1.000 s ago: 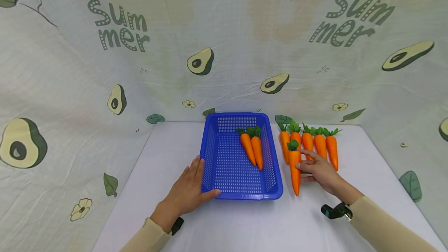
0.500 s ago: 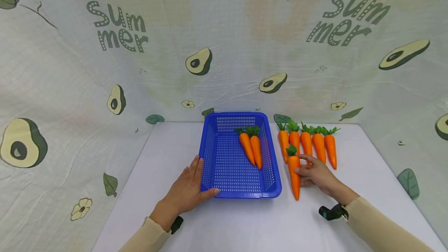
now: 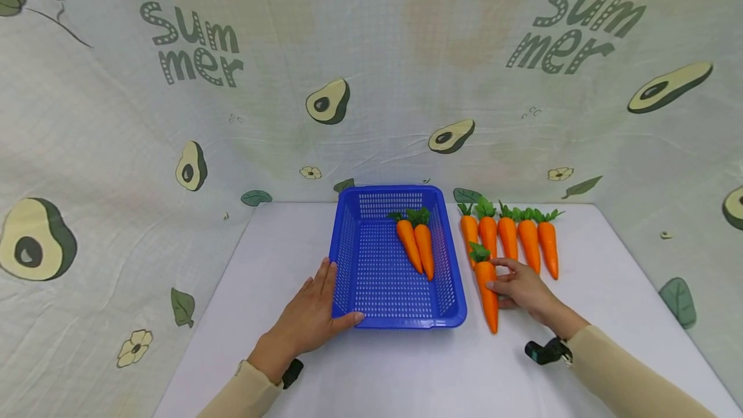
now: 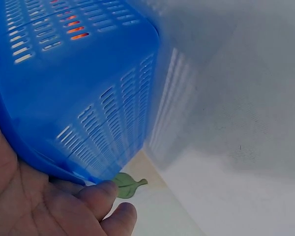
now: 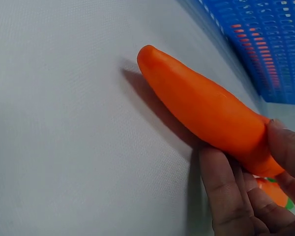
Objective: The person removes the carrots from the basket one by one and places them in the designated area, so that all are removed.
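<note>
My right hand [image 3: 525, 290] pinches an orange carrot [image 3: 487, 295] with a green leafy top, thumb on one side and fingers on the other. In the right wrist view this carrot [image 5: 206, 108] lies tilted over the white surface, its shadow beside it. The blue perforated basket [image 3: 397, 324] stands to its left, with two carrots [image 3: 425, 250] inside along the right half. Against the basket's left front corner rests my left hand [image 3: 307, 315], its fingers straight along the rim and the thumb over the front edge. The left wrist view shows the palm touching the basket's rim [image 4: 34, 162].
Several more carrots [image 3: 529, 244] lie in a row right of the basket, leafy tops toward the back. The white table [image 3: 232, 315] meets a printed cloth backdrop [image 3: 383, 82] at its far edge and sides.
The held carrot has come slightly nearer the front, and its leafy top has swung to the left. My left hand stays at the basket's corner.
</note>
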Demonstrator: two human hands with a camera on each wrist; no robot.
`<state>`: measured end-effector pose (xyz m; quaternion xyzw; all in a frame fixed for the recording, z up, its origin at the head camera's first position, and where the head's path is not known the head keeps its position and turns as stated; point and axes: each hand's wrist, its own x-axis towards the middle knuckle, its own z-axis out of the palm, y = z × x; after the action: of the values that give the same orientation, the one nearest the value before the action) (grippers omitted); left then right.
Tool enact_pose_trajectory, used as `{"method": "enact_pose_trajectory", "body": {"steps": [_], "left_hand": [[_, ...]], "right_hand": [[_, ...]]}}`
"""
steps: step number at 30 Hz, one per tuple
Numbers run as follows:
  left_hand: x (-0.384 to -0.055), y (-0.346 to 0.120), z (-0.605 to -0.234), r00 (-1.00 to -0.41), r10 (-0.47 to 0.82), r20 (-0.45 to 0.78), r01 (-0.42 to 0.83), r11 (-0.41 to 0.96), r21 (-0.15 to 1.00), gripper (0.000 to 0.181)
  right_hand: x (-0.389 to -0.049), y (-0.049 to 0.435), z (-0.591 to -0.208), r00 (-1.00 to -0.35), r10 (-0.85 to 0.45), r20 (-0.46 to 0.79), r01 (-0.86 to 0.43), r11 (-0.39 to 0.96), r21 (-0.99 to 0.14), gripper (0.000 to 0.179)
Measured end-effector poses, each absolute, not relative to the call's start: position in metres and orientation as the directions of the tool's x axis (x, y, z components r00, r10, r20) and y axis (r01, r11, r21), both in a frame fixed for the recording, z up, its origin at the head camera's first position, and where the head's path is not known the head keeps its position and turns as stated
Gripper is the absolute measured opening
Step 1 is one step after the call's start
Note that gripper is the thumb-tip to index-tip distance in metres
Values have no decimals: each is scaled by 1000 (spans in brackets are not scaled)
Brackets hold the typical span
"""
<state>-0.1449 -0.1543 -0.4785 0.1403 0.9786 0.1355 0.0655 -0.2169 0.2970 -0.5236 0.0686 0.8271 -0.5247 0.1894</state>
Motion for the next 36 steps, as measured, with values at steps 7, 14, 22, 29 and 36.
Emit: {"method": "enact_pose_trajectory", "body": {"steps": [7,14,22,29,36], "left_hand": [[-144,-153,-479,-954,284,-98,245,924,292,120],[-146,-154,-479,-954,281,-103,238,922,304,121],[-146,-155,-480,-949,303,-93,262,916,304,120],[-145,-156,-479,-949,301,-89,260,912,317,121],[-145,-154,-479,-951,297,-91,256,914,314,121]], "right_hand": [[-216,294,-521,-925,-58,-376,309,464,-830,71],[-215,294,-520,-926,-56,-374,313,445,-839,70],[-216,300,-525,-925,-64,-374,317,410,-855,71],[-215,299,-524,-924,-33,-382,330,441,-835,68],[-215,298,-525,-924,-12,-383,337,449,-828,67]]}}
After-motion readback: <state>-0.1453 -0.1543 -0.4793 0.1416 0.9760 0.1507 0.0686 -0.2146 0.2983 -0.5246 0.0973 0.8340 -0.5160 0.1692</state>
